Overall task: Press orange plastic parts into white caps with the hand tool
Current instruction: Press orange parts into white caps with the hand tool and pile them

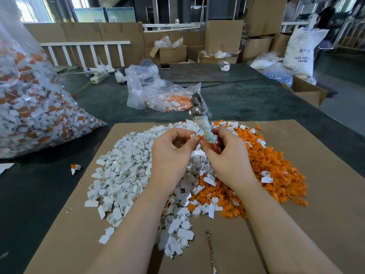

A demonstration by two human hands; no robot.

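While the right hand [227, 153] grips the hand tool [203, 119] above the cardboard sheet [296, 224], the left hand [169, 153] pinches a white cap [192, 135] with an orange part [198, 137], mostly hidden by fingertips, over the heaps.
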